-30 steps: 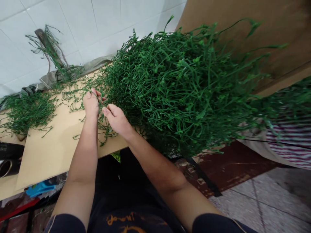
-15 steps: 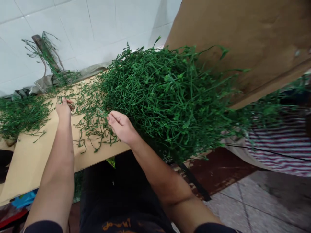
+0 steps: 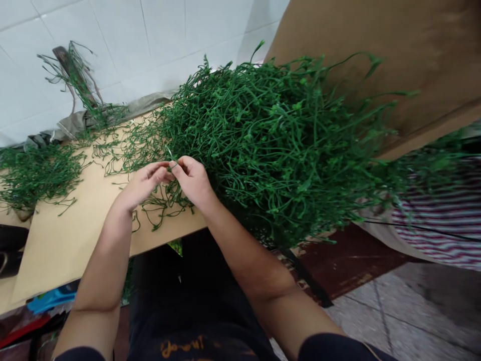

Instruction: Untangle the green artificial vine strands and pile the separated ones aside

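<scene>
- Thin green plant stems with small bud-like tips (image 3: 263,140) are the material being handled; most are massed in a large, springy tangle on the person's right, its left side spreading onto the counter.
- More of them lie on the pale tan, flat, board-topped counter (image 3: 71,245): a looser scatter of curling green strands (image 3: 145,143) just left of the pile, and a smaller matted green heap (image 3: 41,170) at the far left.
- Right hand (image 3: 193,180): grasping, with thumb and forefinger pinching one slender, pale-ended stem (image 3: 169,152) that pokes up above the fingertips at the pile's left edge.
- Left hand (image 3: 146,180): fingers bent, their tips just beside the right hand's pinch; whether they grip anything cannot be told.
- The step in hand appears to be fingertip work on one stem, or a few, with both hands meeting over the scattered strands; whether it is being straightened, snapped or passed across is too small to tell.
- As a judgement, the next move calls for a steady pinch on the right and a light, precise touch on the left, keeping clear of neighbouring strands that could snag.
- Behind the counter, against the white tiled wall (image 3: 124,30), a dark wooden stick (image 3: 60,54) leans with similar stems draped over it.
</scene>
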Available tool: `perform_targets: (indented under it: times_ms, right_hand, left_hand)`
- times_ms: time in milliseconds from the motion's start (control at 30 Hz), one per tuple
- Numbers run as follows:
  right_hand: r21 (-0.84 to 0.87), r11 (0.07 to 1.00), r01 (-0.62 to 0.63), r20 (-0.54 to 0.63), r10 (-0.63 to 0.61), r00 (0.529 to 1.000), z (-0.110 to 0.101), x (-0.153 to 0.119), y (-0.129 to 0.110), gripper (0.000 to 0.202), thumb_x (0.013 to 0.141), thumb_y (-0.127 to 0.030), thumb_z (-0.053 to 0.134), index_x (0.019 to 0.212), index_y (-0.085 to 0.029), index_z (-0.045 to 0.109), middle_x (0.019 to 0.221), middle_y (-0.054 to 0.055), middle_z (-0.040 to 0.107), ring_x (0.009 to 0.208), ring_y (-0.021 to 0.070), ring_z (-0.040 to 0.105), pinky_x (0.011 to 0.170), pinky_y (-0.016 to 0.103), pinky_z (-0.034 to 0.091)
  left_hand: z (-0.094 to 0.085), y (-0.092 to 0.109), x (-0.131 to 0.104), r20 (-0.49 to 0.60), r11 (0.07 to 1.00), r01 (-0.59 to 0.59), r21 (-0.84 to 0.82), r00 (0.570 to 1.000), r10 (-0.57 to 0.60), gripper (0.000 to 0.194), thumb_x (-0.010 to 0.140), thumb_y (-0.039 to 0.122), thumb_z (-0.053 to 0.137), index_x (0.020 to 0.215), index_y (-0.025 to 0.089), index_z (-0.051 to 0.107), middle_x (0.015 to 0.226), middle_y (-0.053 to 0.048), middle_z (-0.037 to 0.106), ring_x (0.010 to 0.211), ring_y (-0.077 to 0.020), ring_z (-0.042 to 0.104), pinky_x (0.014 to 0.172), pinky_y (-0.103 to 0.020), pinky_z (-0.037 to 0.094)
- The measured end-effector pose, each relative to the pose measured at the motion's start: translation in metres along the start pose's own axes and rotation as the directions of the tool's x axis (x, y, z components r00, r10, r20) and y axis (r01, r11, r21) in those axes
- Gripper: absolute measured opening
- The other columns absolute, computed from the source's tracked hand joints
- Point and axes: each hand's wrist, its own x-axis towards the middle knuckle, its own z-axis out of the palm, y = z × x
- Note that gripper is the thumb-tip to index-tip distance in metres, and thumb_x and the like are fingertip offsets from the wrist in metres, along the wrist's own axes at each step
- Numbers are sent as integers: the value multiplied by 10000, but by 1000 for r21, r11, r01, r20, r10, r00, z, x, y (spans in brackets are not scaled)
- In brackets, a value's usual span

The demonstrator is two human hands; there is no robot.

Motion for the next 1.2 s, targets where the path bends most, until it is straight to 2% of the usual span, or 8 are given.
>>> perform_targets:
  times_ms: [100,267,433,533,700,833,1067,1200]
  right_hand:
    - [-46,998,31,-1,-31,1000,0,0,1,292,836,-315,522,613,-192,379,542,-68,337,530,62,326,542,235,280]
    - [-94,991,90,32,-88,996,2,-5,-6,286,861,-292,474,611,-190,381,547,-64,290,531,65,279,540,245,250]
    - [-41,988,148,62,-145,987,-1,-20,-14,317,874,-344,454,610,-191,367,558,-57,281,535,66,275,531,245,242]
    - [64,995,81,13,-82,997,-7,-21,-13,377,862,-474,460,626,-194,369,555,-60,282,516,60,268,500,237,240]
    - [250,968,-18,-74,38,997,-7,-10,-9,408,834,-561,468,673,-200,367,586,-62,321,486,44,277,456,210,260]
    - [264,963,-56,-52,72,996,-7,-2,-20,397,847,-581,425,721,-210,361,614,-67,337,446,28,242,409,194,221]
    - [318,948,-34,-29,45,999,10,5,-47,338,872,-529,430,765,-217,359,664,-56,362,474,26,289,417,176,260]
    - [307,951,-22,108,-12,994,28,6,-43,330,868,-526,444,778,-211,403,672,-44,411,507,40,339,456,187,318]
  left_hand:
    - [12,-4,-1,7,997,22,76,1000,-22,340,775,421,638,578,149,584,539,5,546,553,-108,513,609,-243,409]
    - [17,-9,7,-269,984,-55,-167,963,8,428,861,432,529,522,184,447,442,52,356,419,-75,314,467,-232,302]
    - [-26,-11,17,-565,903,-53,-426,795,-220,532,876,537,447,526,203,225,402,79,164,371,-66,181,403,-230,209]
    - [-49,-17,15,-637,893,-53,-447,720,-276,498,870,517,469,540,195,281,401,81,204,383,-54,234,413,-211,206]
    - [-41,-35,13,-458,971,238,15,865,-205,201,749,361,624,771,161,615,744,-30,646,664,-123,571,635,-248,435]
    - [-29,-34,7,-472,881,257,397,881,-45,358,718,310,626,1015,110,639,1122,-149,648,1052,-252,581,965,-391,401]
    - [15,6,-40,-157,998,-53,-32,987,47,509,689,563,652,1013,171,634,946,-90,692,903,-196,633,834,-315,483]
    - [9,2,-67,-316,992,-75,-98,948,40,373,760,561,591,827,196,634,646,-16,614,619,-138,568,668,-283,474]
